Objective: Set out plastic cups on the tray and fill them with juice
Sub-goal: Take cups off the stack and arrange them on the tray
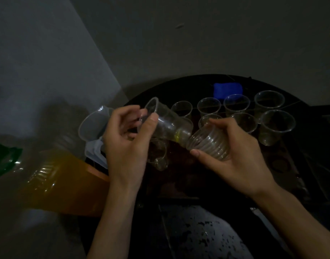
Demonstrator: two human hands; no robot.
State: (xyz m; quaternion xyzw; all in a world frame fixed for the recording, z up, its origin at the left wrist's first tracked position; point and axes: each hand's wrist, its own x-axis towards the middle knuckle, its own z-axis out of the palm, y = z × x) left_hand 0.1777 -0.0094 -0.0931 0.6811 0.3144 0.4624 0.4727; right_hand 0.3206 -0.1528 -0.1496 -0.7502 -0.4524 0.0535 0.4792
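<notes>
Dim light: two clear plastic cups held over the dark tray (pixel 197 88), one in each hand, hands apart.
Left hand (pixel 126 139) pinches the smooth cup (pixel 168 120) near its rim. Its long axis is tilted, mouth up-left, base down-right with a trace of yellow liquid. Right hand (pixel 235 161) grips the ribbed cup (pixel 209 144) on its side, its narrow end to the left and touching that base.

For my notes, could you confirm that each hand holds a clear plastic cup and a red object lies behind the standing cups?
Not quite: the head view shows the object behind the standing cups is blue, not red. The left hand and right hand each hold a clear plastic cup.
</notes>
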